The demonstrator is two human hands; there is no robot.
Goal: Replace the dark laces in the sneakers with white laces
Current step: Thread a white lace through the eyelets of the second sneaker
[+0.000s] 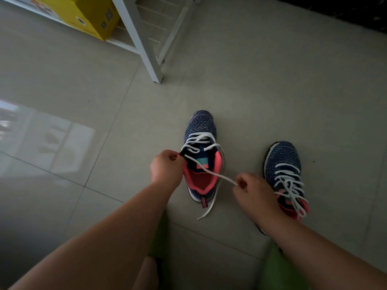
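Sneaker navy, pink-lined — both hands' fingers pinch its white lace.

You see 2 navy knit sneakers with pink lining, both toe away from you on the floor. The left sneaker has its white lace loose, one end stretched sideways. The right sneaker has its white laces all threaded.
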